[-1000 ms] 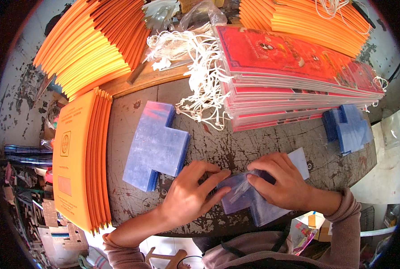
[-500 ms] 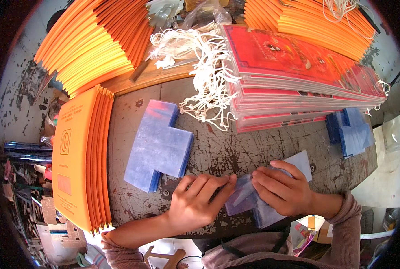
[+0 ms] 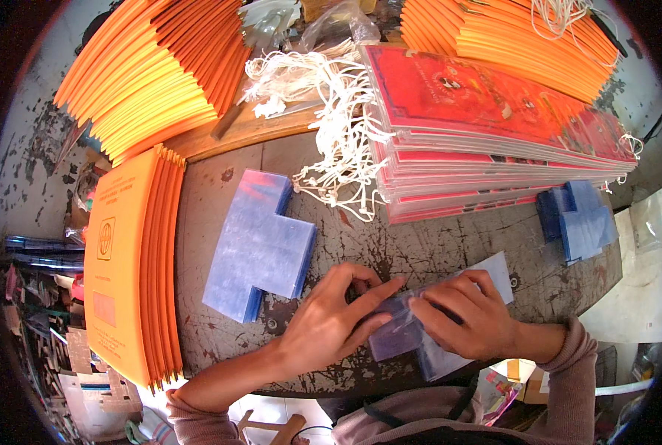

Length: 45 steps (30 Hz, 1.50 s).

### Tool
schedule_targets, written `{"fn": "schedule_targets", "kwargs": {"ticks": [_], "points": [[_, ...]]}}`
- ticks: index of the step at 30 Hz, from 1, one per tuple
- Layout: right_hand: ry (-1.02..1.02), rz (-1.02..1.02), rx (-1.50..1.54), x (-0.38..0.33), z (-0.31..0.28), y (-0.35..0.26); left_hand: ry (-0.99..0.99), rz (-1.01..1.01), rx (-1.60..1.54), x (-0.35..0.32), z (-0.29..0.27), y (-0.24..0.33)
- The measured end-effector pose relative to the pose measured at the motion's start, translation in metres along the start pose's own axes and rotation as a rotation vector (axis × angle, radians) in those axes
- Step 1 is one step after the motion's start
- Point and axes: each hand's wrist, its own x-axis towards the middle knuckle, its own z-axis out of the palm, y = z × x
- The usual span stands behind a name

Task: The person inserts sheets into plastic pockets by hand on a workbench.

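At the left edge of the counter [image 3: 420, 248], a pile of orange booklets [image 3: 130, 267] occupied the margin down to the near-left corner. Toward the far-left corner, a larger orange pile [image 3: 153, 81] was fanned out, bordering a wooden board [image 3: 268, 127] at the far edge. Inboard of the booklets lay a stack of blue plastic sheets [image 3: 260, 248] with a stepped outline; it limited the space on the far-left side of the left hand [image 3: 338, 315].

The left hand was located near the middle of the near edge. Its grip was apart: a gap separated thumb and forefinger, with the fingertips at the left side of a translucent plastic piece [image 3: 396, 341]. Beyond it, toward the far edge, white cords [image 3: 338, 152] lay in a tangle.

The plastic piece was positioned at the near edge, right of its middle, between the hands. The right hand [image 3: 468, 311] covered part of it, fingers bent; whether this grip was clamped on the plastic could not be determined.

A tall pile of red covers [image 3: 487, 104] blocked the far-right area, with further orange items [image 3: 516, 52] behind it. A smaller blue stack [image 3: 585, 222] lay near the right edge, just beside the red pile.
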Motion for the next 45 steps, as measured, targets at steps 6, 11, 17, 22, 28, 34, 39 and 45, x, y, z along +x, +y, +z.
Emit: {"fn": "schedule_targets", "kwargs": {"ticks": [6,11,17,22,28,34,39,45], "points": [[0.089,0.153,-0.041,0.0032,0.0015,-0.0045,-0.010,0.050,-0.010,0.0011,0.0018,-0.0049],[0.069,0.030,-0.137,0.0035,0.0008,-0.0026,-0.011,0.065,0.022,0.0013,0.0017,-0.0035],[0.064,0.021,-0.073,0.0033,0.0011,-0.0008,0.031,0.109,0.092,-0.0016,0.0052,-0.0025],[0.093,0.074,-0.046,0.0058,0.0032,-0.0014,0.078,0.138,0.152,-0.0025,0.0045,0.0013],[0.050,0.038,-0.094,0.0007,0.0019,-0.0024,0.082,0.125,0.140,-0.0030,0.0060,0.0011],[0.059,0.025,-0.089,-0.0001,0.0011,-0.0026,0.076,0.133,0.154,-0.0022,0.0052,0.0011],[0.056,-0.006,-0.086,0.0001,0.0004,-0.0015,0.083,0.123,0.144,-0.0021,0.0066,0.0028],[-0.037,0.171,0.225,0.0029,0.0026,0.0012,0.090,0.143,0.128,-0.0019,0.0066,0.0006]]}}
